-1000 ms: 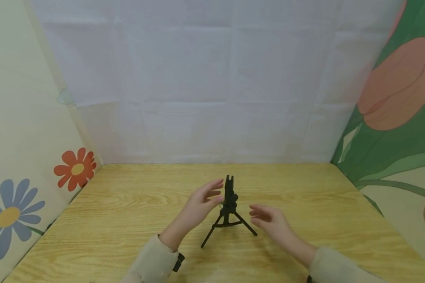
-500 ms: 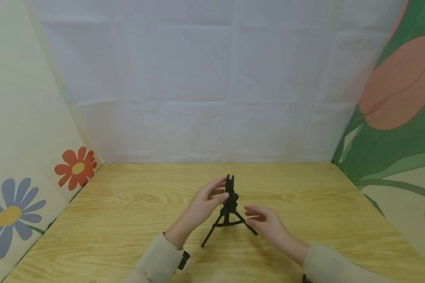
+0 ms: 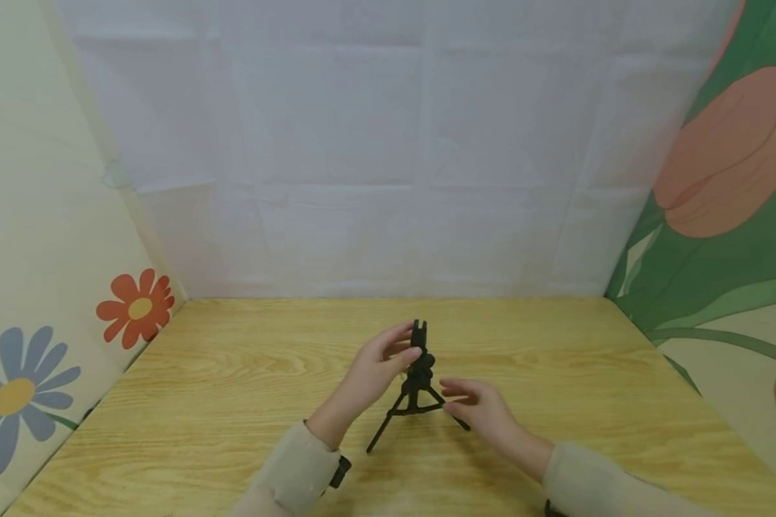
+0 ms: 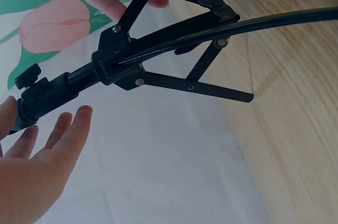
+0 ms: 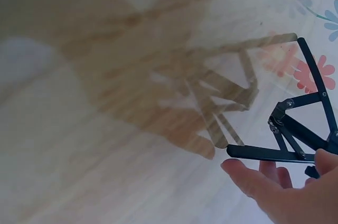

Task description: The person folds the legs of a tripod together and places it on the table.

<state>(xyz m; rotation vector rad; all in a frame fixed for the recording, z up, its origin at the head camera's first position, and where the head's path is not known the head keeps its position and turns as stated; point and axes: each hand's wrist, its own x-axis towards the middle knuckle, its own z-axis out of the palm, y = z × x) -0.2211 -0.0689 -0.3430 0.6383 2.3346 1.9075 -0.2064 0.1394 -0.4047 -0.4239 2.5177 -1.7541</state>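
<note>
A small black tripod (image 3: 419, 375) stands upright on the wooden table with its legs spread. My left hand (image 3: 367, 368) holds its upper post from the left, thumb in front and fingers behind. In the left wrist view, the post (image 4: 83, 78) carries a small knob (image 4: 28, 76), and its lower end runs between that thumb and fingers. My right hand (image 3: 489, 413) is beside the right leg, fingers loosely bent. The right wrist view has the thumb near the tip of a leg (image 5: 264, 152); firm contact there is unclear.
The wooden table (image 3: 233, 373) extends around the tripod. A creased white sheet (image 3: 336, 143) hangs behind it. Flower-printed panels stand at the left (image 3: 52, 179) and right (image 3: 724, 287). A black strap device (image 3: 340, 472) sits at the left cuff.
My left hand has moved right, bringing its thumb onto the post. The right hand has come left, closer to the right leg. The tripod stays in place.
</note>
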